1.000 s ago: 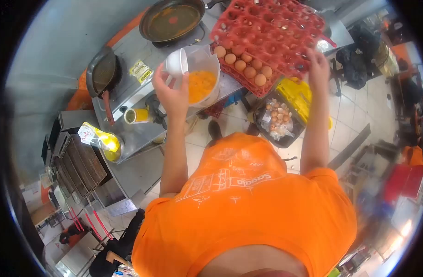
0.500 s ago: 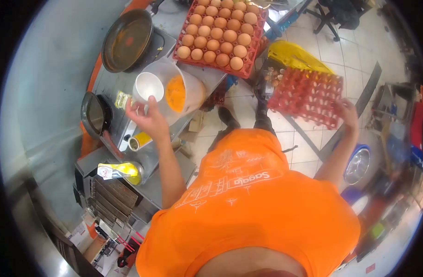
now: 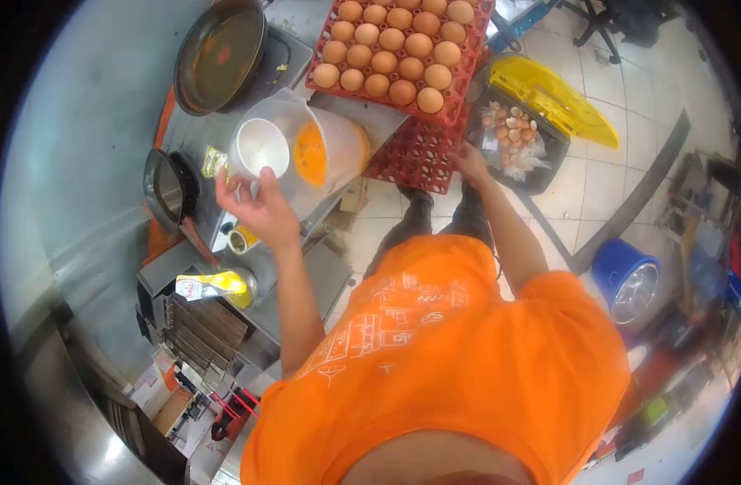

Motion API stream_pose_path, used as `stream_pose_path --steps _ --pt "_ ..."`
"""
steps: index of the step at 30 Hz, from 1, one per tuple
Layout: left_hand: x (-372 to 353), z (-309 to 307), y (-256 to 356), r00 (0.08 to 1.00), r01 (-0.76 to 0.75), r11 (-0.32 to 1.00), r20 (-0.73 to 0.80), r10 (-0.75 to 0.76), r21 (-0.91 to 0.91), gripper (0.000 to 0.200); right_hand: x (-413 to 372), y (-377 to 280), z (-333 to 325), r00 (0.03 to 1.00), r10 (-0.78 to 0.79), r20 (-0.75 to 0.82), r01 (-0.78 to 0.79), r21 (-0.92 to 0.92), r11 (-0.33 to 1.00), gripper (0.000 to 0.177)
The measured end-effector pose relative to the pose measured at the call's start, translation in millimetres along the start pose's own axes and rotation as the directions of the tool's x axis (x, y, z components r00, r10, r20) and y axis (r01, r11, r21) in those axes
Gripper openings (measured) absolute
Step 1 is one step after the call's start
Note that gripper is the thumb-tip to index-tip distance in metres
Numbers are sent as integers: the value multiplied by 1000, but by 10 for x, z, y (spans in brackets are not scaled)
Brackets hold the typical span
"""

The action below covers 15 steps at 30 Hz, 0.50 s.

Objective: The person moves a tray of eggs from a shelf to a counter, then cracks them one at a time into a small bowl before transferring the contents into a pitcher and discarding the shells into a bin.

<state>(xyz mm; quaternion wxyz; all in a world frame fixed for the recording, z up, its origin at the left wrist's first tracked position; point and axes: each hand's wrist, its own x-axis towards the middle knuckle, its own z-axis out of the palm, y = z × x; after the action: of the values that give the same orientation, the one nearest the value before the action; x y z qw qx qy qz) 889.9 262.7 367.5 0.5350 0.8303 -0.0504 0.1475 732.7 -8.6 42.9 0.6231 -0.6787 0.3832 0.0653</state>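
My left hand grips a white cup at its near edge, with the thumb at the rim. The cup is over the left side of a translucent plastic pitcher that holds orange-yellow beaten egg. My right hand holds the right edge of a red egg tray with no eggs showing in it. That tray's far part is hidden under another red tray filled with brown eggs at the counter's edge.
A bin with eggshells and a yellow lid stands on the floor to the right. Frying pans lie at the left. A yellow squeeze bottle and a blue bucket are nearer me.
My right hand has brought the egg tray leftward from over the bin to beneath the full tray's near edge. The eggshell bin is now uncovered. My left hand keeps the cup.
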Motion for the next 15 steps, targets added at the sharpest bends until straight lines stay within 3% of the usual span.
stream_pose_path --steps 1,5,7,11,13,15 --pt "5 -6 -3 1000 -2 1000 7 2 0 63 175 235 184 1000 -9 25 4 188 982 29" --pt "4 6 -23 999 -35 999 19 35 18 64 399 572 489 1000 -19 1 19 236 972 32" --pt "0 -7 -26 998 -51 998 29 50 27 62 362 564 472 989 -122 -81 93 -298 950 34" --pt "34 -25 -88 997 -49 995 59 44 86 63 337 651 534 994 -31 -106 6 -227 974 28" --pt "59 -31 -108 994 -64 993 94 54 101 63 294 712 635 974 -82 -211 -18 -434 901 25" --pt "65 -3 -74 999 -4 992 39 -1 129 62 396 979 859 956 -46 -288 -63 -359 931 24"
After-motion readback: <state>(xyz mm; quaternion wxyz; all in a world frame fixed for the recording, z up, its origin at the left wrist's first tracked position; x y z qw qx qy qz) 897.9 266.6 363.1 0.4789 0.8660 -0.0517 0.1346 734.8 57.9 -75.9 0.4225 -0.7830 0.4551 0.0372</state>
